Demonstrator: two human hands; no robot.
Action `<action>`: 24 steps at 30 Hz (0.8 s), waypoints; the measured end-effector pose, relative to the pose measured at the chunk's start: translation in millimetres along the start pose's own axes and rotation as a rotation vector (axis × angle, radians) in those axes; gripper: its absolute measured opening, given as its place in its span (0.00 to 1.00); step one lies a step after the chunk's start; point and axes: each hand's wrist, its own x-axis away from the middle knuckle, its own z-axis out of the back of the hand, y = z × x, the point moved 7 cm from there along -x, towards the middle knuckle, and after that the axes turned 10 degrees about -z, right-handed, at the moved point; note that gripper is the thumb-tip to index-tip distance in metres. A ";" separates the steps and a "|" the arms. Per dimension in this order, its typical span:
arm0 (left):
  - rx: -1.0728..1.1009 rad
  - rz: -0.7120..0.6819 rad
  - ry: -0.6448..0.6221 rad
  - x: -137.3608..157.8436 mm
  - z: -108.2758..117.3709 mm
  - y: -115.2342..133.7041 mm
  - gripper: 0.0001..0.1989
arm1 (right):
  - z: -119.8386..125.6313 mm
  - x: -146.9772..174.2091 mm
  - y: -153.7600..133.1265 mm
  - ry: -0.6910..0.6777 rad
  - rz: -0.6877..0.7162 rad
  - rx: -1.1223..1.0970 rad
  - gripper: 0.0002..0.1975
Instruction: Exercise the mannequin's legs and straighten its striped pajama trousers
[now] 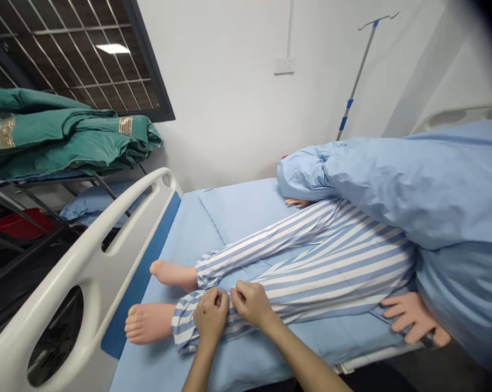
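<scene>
Trouser leg [246,305] under both hands [231,310], apparently pinched near ankle.

Blue-and-white striped trouser leg [295,283], bunched at the ankle, flat on bed.

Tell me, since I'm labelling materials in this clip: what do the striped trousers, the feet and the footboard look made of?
The striped trousers, pinched by the left hand and right hand, look like thin woven cloth, matte and creased. The feet look like moulded plastic or rubber: smooth, even-toned, faintly glossy, probably a manikin's. The footboard looks like hard white plastic with a slight sheen.
</scene>
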 end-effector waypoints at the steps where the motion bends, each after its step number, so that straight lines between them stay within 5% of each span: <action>1: 0.018 0.016 -0.018 -1.2 0.1 -0.8 0.12 | 0.0 -1.5 2.5 -0.011 -0.032 -0.002 0.12; 6: 0.252 0.155 -0.088 -10.6 8.5 -2.1 0.13 | -0.1 -7.6 5.7 -0.042 -0.120 -0.037 0.14; 12: 0.635 0.102 -0.053 -17.7 1.7 18.3 0.15 | -0.7 -9.9 9.4 -0.014 -0.158 -0.102 0.14; 17: 0.448 0.144 -0.030 -10.4 -8.8 11.3 0.13 | -0.5 -11.9 12.6 -0.004 -0.184 -0.137 0.14; 24: 0.539 0.060 -0.039 -10.7 -5.7 11.7 0.13 | 2.5 -11.3 -4.4 0.021 -0.144 -0.070 0.13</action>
